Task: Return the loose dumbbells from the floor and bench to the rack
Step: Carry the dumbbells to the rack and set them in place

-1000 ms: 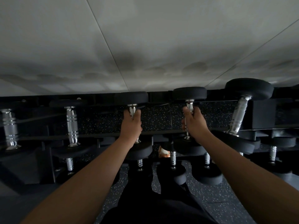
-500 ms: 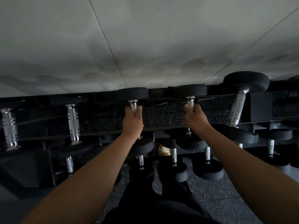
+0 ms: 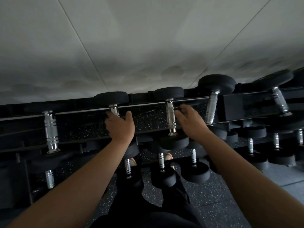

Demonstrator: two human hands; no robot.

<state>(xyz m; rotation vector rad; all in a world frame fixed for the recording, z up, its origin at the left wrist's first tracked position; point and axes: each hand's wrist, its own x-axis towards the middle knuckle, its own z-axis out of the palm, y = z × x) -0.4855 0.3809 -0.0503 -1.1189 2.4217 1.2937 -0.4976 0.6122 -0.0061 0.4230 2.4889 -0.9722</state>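
Two black dumbbells with chrome handles lie across the top tier of the black rack point(image 3: 232, 106). My left hand point(image 3: 120, 127) lies over the handle of the left dumbbell point(image 3: 113, 97); its fingers curl round the handle's left side and the thumb is spread out to the right. The right dumbbell point(image 3: 170, 119) rests on the rack with its whole handle bare. My right hand point(image 3: 190, 120) hovers just right of that handle, fingers loosely curled, holding nothing.
More dumbbells sit on the top tier at the left point(image 3: 51, 129) and right point(image 3: 212, 109). Smaller dumbbells point(image 3: 194, 158) fill the lower tier. A pale panelled wall point(image 3: 148, 46) rises behind the rack. Speckled rubber floor point(image 3: 205, 203) lies below, around my legs.
My right hand has let go of the right dumbbell's handle and moved off to the right. My left thumb has spread away from the left handle. The view has tilted and shifted.
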